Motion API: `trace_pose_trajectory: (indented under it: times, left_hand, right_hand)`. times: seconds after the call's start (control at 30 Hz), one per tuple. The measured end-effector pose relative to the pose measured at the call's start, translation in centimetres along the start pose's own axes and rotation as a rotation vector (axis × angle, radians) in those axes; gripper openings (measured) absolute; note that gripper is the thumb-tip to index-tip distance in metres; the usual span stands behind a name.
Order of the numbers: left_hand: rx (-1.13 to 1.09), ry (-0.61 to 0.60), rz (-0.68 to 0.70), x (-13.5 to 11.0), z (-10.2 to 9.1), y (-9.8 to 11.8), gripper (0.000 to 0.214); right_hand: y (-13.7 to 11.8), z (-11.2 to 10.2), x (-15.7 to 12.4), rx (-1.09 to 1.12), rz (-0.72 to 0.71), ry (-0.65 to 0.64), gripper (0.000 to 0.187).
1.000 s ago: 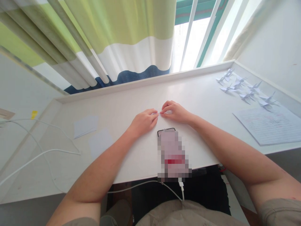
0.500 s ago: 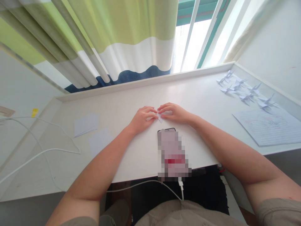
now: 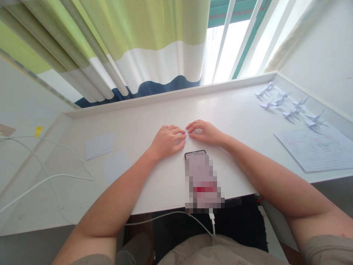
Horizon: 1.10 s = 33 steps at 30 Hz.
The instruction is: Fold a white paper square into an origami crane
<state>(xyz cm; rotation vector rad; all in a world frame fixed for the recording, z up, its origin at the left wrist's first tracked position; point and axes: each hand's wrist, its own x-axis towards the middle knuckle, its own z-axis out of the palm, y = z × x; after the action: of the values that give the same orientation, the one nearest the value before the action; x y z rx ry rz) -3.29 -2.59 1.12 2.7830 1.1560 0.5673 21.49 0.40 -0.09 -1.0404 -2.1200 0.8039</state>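
A small piece of folded white paper (image 3: 188, 137) lies on the white desk between my two hands, mostly covered by fingers. My left hand (image 3: 169, 141) rests on the desk with its fingers curved over the paper's left side. From the right, my right hand (image 3: 203, 132) holds the paper's other side between thumb and fingertips. Just below the hands lies a phone (image 3: 200, 176), its screen blurred out, with a white cable plugged into its lower end.
Several folded paper cranes (image 3: 289, 106) stand at the back right, above a stack of printed sheets (image 3: 317, 149). White paper squares (image 3: 99, 145) lie on the left, near a loose white cable (image 3: 68, 176). A raised rim (image 3: 165, 97) edges the desk below the curtain (image 3: 154, 36).
My left hand has flattened slightly over the paper, and less of the paper shows. The right hand's fingers have shifted a little. The phone stays in place.
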Motion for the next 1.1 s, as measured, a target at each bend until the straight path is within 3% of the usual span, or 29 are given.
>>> trace_pose_trajectory:
  times: [0.57,0.7,0.8,0.97,1.1]
  left_hand:
    - [-0.253,0.078,-0.113,0.1,1.1,-0.1,0.013]
    - [-0.276,0.086,-0.126,0.1,1.2,0.0,0.013]
    - [-0.291,0.09,-0.142,0.2,1.2,0.3,0.014]
    - [-0.306,0.09,-0.225,0.2,0.9,0.6,0.023]
    - [-0.435,0.125,-0.237,0.2,1.0,0.6,0.009]
  right_hand:
    - [-0.4,0.0,0.5,0.089,0.107,0.023,0.014]
    - [0.1,-0.1,0.2,-0.056,0.029,-0.002,0.026]
    - [0.4,-0.3,0.1,-0.097,-0.015,-0.046,0.024]
    - [0.0,-0.7,0.0,0.057,0.046,-0.01,0.019]
    - [-0.8,-0.3,0.1,0.277,0.08,0.086,0.016]
